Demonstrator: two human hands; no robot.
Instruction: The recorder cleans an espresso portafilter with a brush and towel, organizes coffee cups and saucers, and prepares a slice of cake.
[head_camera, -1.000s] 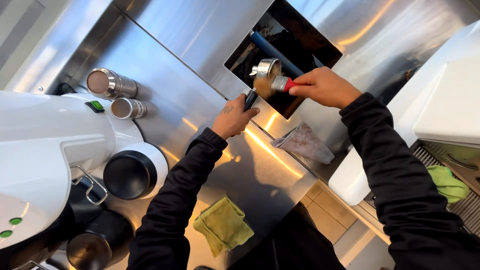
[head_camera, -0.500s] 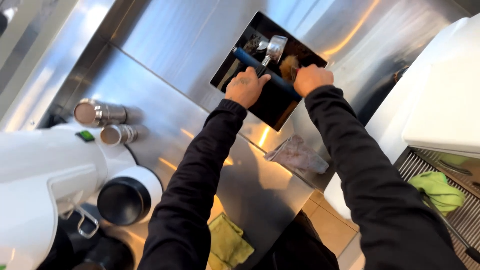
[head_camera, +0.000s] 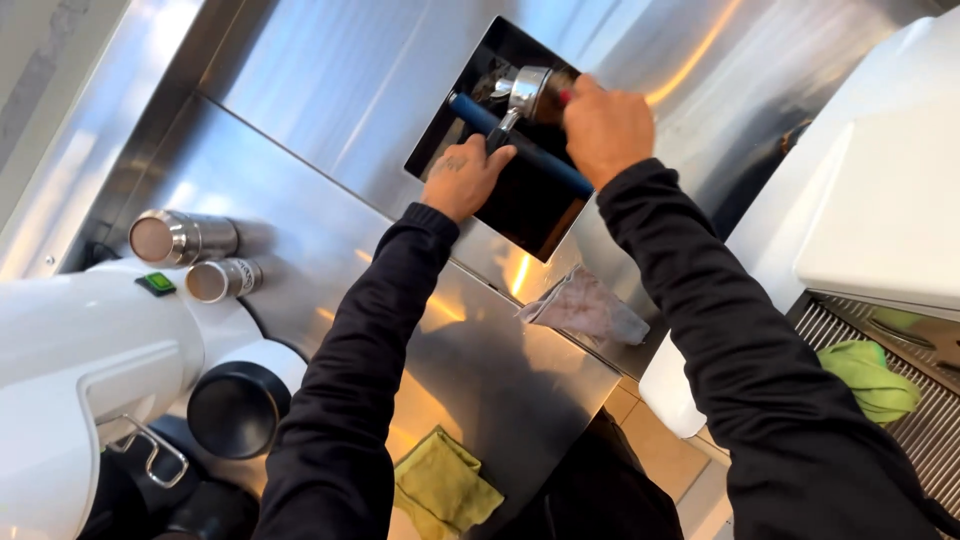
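My left hand (head_camera: 465, 182) grips the dark handle of a metal portafilter (head_camera: 528, 90), holding its basket over a square dark opening (head_camera: 520, 200) sunk into the steel counter. A blue bar (head_camera: 530, 155) runs across that opening. My right hand (head_camera: 605, 128) is closed around a small brush with a red handle (head_camera: 566, 97), right against the portafilter basket. Both arms are in black sleeves.
A white grinder (head_camera: 80, 390) with a black cup (head_camera: 238, 408) stands at the left, two steel canisters (head_camera: 185, 238) beside it. A grey rag (head_camera: 590, 308) and a yellow-green cloth (head_camera: 440, 485) lie on the counter. A white machine (head_camera: 880, 200) and drip grate with green cloth (head_camera: 870, 375) are at right.
Both hands have moved further out over the dark opening with the portafilter and brush. The view has tilted, so the counter items sit lower in frame.
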